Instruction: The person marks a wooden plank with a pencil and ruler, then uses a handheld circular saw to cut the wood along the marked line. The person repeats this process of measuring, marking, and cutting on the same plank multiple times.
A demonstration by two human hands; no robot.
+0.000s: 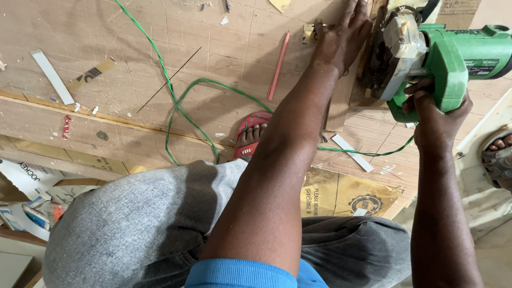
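Saw (442,58), green body w/ grey blade guard, sits just past my right hand (434,114); fingers wrapped tight on its handle. I'd judge it heavy, rigid, best held there. Left hand (341,34) lies flat, fingers spread, on plywood sheet (106,37) beside the guard. Green cord (176,101) trails under my left wrist. Floor cluttered w/ offcuts.

Pink pencil (279,65), white strip (52,76) on plywood (106,32)

Gold-brown printed label (349,197) on board (dark label (481,68) on green saw (453,58))
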